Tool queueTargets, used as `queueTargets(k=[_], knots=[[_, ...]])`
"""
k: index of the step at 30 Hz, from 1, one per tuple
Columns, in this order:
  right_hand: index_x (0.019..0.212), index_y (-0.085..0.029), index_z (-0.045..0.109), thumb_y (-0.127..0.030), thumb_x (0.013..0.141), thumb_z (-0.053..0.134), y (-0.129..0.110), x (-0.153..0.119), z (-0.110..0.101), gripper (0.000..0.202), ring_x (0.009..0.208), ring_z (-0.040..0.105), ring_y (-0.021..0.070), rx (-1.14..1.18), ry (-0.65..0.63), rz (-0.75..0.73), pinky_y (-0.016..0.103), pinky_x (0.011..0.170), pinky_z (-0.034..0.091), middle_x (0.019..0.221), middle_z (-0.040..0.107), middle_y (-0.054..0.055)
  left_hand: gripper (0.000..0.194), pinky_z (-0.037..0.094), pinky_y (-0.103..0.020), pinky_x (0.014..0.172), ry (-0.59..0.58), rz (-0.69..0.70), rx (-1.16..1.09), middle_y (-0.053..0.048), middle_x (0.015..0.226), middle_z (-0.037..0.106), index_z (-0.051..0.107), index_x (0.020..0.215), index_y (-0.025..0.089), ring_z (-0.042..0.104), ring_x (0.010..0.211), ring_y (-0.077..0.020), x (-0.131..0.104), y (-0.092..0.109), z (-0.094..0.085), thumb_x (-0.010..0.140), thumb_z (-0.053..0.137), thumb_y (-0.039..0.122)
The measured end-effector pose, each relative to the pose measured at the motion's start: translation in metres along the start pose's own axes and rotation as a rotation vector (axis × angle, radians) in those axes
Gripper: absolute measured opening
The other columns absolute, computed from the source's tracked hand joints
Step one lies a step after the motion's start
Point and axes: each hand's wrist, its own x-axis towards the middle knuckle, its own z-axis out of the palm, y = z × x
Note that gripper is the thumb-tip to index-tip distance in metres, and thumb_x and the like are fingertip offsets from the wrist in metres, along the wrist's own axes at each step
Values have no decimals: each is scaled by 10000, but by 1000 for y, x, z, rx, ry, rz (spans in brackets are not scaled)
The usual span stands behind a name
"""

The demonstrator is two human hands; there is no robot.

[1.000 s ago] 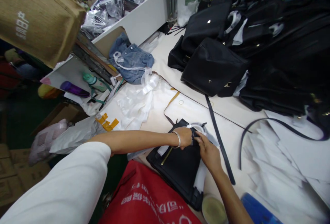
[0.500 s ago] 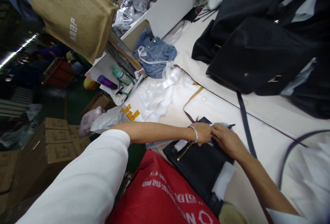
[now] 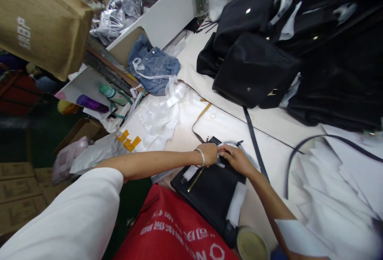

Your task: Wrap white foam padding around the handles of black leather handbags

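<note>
A black bag (image 3: 209,192) with a gold zipper lies on the white table, close to my body. White wrapping shows around its straps on both sides. My left hand (image 3: 208,154), with a bracelet at the wrist, is closed at the bag's upper end. Touching it from the right is my right hand (image 3: 235,158), its fingers pinched together at the same spot. What the fingertips hold is too small and too covered to make out. A bit of clear plastic shows under the hands.
Several black bags (image 3: 254,68) are piled at the back right. White sheets (image 3: 335,188) lie at the right. A denim bag (image 3: 155,68) and crumpled white plastic (image 3: 161,120) lie at the back left. A round tub (image 3: 253,244) stands near the front edge.
The view has swung to the right, so everything appears farther left. Both hands stay together at the bag's upper end, with little visible change in their grip.
</note>
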Motion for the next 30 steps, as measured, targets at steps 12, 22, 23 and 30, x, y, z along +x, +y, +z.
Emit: queueTargets(k=[12, 22, 23, 30], knots=[[1045, -224, 598, -258, 854, 506, -6, -46, -14, 214, 1002, 563, 233, -438, 155, 82, 361, 866, 424, 1014, 642, 71, 191, 507, -253, 676, -9, 4, 89, -114, 672, 707, 600, 913, 95, 685, 790, -223, 16, 1, 9, 764, 539, 198], [1005, -213, 566, -242, 828, 525, 3, -47, 8, 184, 876, 582, 194, -274, 108, 123, 305, 759, 434, 971, 602, 55, 181, 517, -264, 716, -26, 26, 107, -134, 706, 711, 638, 891, 89, 681, 844, -234, 24, 16, 19, 751, 583, 189], [1036, -211, 548, -235, 833, 512, 3, -47, 10, 207, 867, 585, 189, -229, 93, 121, 300, 755, 435, 969, 607, 54, 178, 516, -263, 720, -35, 24, 99, -135, 711, 712, 644, 881, 91, 680, 849, -236, 26, 17, 22, 736, 608, 189], [1082, -171, 500, -197, 826, 497, 5, -44, 30, 257, 908, 581, 205, -231, 146, 218, 301, 770, 418, 1032, 603, 93, 95, 517, -255, 644, -149, 54, 20, -121, 624, 694, 662, 684, 94, 682, 702, -218, 49, 14, 38, 723, 631, 175]])
